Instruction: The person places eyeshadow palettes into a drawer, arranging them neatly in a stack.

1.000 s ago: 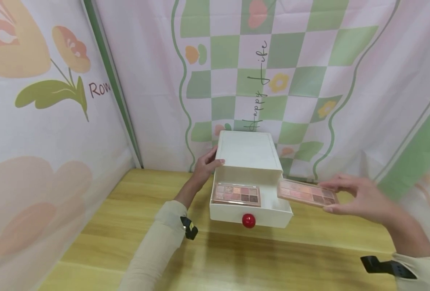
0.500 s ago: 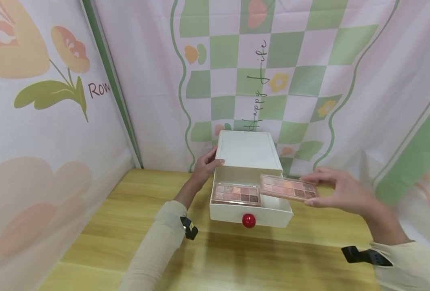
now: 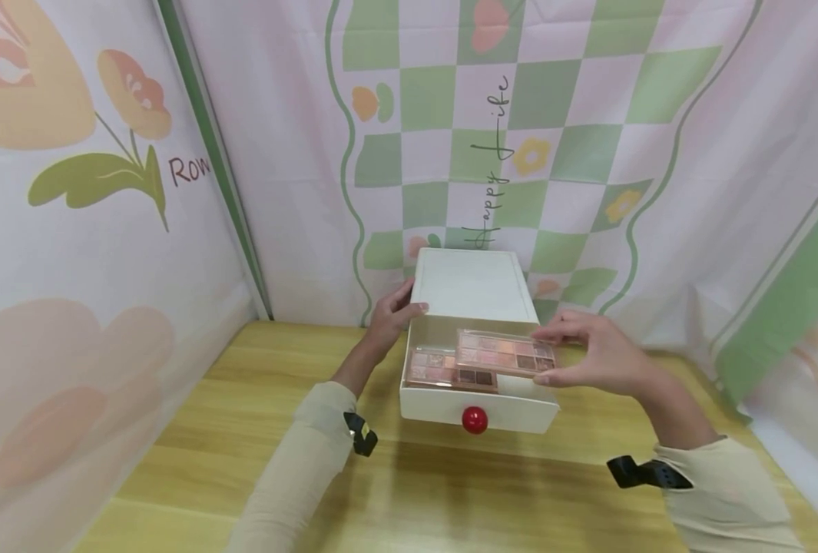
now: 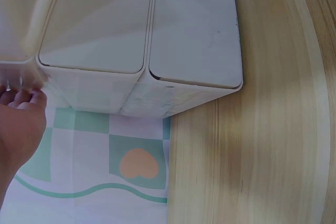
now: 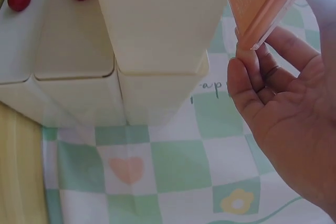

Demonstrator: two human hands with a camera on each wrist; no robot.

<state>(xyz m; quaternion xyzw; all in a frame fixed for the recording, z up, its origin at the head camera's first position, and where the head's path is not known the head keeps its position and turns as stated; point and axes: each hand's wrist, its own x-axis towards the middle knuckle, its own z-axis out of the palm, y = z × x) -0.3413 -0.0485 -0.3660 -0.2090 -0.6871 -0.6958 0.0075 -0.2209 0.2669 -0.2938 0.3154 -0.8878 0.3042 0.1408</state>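
My right hand pinches the right end of an eyeshadow palette between thumb and fingers. The palette is slightly tilted above the pulled-out top drawer of a white drawer cabinet. A second eyeshadow palette lies in the drawer's left part, partly covered by the held one in the head view. My left hand rests against the cabinet's left side, thumb on its top front edge. In the left wrist view its fingertips touch the white side. The right wrist view shows the held palette edge-on.
A red round knob sits on the drawer front. More closed drawers with red knobs are below it. The cabinet stands on a wooden table, close to a green-and-white checked cloth behind. Another printed cloth hangs at the left.
My right hand has carried the palette leftward, from the drawer's right edge to over its middle, now overlapping the palette inside. The left hand and the cabinet have stayed in place.
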